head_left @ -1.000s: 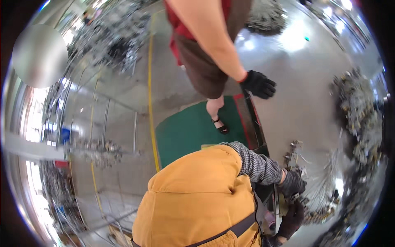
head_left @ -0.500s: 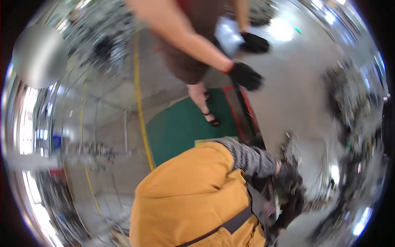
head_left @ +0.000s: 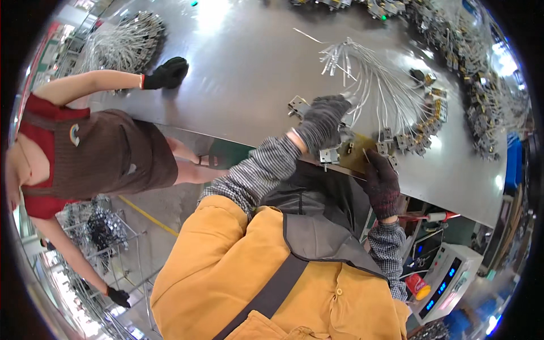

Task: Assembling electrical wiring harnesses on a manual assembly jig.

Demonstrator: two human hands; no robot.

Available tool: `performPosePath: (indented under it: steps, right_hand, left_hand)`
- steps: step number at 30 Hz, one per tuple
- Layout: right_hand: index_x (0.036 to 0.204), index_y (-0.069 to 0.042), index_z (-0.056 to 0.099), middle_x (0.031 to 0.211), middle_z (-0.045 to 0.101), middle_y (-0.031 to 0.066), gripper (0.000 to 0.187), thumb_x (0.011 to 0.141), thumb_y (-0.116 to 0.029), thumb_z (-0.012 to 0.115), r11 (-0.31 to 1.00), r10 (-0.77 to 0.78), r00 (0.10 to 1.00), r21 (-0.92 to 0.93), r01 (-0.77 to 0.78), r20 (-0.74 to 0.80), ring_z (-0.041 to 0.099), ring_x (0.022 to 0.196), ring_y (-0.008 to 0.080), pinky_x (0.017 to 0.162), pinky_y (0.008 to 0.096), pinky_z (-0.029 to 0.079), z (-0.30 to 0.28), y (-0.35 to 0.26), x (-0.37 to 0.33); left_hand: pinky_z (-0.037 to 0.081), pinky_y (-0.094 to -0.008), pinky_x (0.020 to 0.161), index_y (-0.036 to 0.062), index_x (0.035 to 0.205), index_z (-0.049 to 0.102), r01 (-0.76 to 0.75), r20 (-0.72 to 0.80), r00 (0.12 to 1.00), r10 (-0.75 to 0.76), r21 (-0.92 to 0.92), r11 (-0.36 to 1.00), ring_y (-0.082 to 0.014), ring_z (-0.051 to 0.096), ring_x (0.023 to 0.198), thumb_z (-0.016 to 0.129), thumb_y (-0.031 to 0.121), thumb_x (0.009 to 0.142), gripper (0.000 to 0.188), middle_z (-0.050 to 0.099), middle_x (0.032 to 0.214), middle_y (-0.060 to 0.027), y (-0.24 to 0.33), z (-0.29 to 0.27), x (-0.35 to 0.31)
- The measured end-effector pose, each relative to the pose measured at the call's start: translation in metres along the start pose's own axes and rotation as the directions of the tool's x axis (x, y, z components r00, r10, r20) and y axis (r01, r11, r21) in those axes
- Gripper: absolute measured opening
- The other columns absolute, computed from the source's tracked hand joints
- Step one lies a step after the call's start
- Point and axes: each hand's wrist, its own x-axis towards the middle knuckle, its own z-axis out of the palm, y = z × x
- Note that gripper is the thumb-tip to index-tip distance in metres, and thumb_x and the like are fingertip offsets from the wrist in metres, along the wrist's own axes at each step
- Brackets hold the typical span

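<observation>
My left hand (head_left: 323, 122), in a dark grey knitted glove, is closed over the table's front edge area. Small metal parts show beside its fingers, but what it grips is mostly hidden. A silvery metal box-shaped part (head_left: 328, 156) sits just below that hand, and another (head_left: 297, 106) lies to its left. Between my hands is a flat brownish-yellow plate (head_left: 356, 152) with a dark slot. My right hand (head_left: 381, 182), in a dark glove, has its fingers curled at the plate's right side. Beyond it fans a bundle of white wires (head_left: 391, 93) ending in small metal connectors (head_left: 422, 136).
The metal table (head_left: 249, 90) carries more wired connector heaps (head_left: 479, 107) at right and a wire bundle (head_left: 127, 45) at far left. A co-worker (head_left: 107, 147) stands left, one black-gloved hand (head_left: 167, 73) over the table. A white device with blue digits (head_left: 447, 283) stands lower right.
The view has swung from the floor and green mat toward the tabletop. The co-worker now appears at the left, and both my hands are in clear view at the table edge.
</observation>
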Motion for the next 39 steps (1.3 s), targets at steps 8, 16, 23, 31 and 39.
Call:
performPosePath:
  steps: [8,16,23,31,39]
  right_hand:
    - [0.132,-0.005,0.068,0.119,0.073,0.0173,0.030,0.103,-0.012,0.063,0.999,0.022,1.000,-0.041,-0.021,0.018,0.071,0.112,0.0328,0.096,0.0400,0.055,-0.005,-0.002,0.000]
    - [0.128,-0.004,0.070,0.113,0.074,0.0174,0.028,0.103,-0.014,0.065,0.998,0.057,0.998,0.011,-0.057,0.027,0.072,0.108,0.0315,0.094,0.0376,0.055,-0.005,0.007,0.006]
    - [0.128,-0.003,0.070,0.113,0.074,0.0180,0.030,0.102,-0.016,0.067,0.995,0.091,0.995,-0.043,-0.093,-0.039,0.073,0.104,0.0296,0.092,0.0375,0.056,-0.021,0.012,-0.007]
    - [0.124,-0.004,0.071,0.099,0.072,0.0080,0.023,0.105,-0.014,0.063,0.989,0.144,0.989,0.021,-0.143,-0.044,0.068,0.078,0.0122,0.063,0.0308,0.056,-0.008,0.016,-0.019]
    - [0.122,-0.006,0.073,0.099,0.075,0.0138,0.025,0.099,-0.008,0.065,0.994,-0.091,0.994,-0.067,0.086,-0.060,0.073,0.082,0.0245,0.072,0.0369,0.058,-0.017,-0.033,-0.017]
  left_hand:
    - [0.058,-0.0362,0.095,0.0044,0.131,0.063,0.361,0.406,0.896,-0.182,-0.424,0.830,-0.0191,0.070,0.105,0.079,0.011,0.089,0.046,0.071,0.119,-0.0110,-0.034,-0.012,0.006]
    - [0.057,-0.0356,0.094,0.0052,0.130,0.065,0.381,0.218,0.917,-0.335,-0.730,0.568,-0.0205,0.068,0.104,0.080,0.019,0.089,0.046,0.070,0.109,-0.0108,0.014,0.026,-0.029]
    - [0.057,-0.0363,0.098,0.0030,0.129,0.068,0.531,0.585,0.775,-0.238,-0.399,0.748,-0.0186,0.071,0.105,0.080,0.022,0.093,0.042,0.074,0.112,-0.0108,0.007,0.003,-0.017]
    - [0.059,-0.0415,0.089,0.0113,0.128,0.068,0.099,0.627,0.775,-0.074,-0.005,0.995,-0.0342,0.072,0.104,0.088,0.035,0.079,0.057,0.069,0.117,-0.0131,0.022,0.006,-0.007]
    - [0.056,-0.0430,0.086,0.0097,0.123,0.066,0.079,0.398,0.915,-0.061,-0.029,0.996,-0.0351,0.070,0.101,0.092,0.030,0.069,0.063,0.066,0.111,-0.0162,0.056,0.018,-0.027]
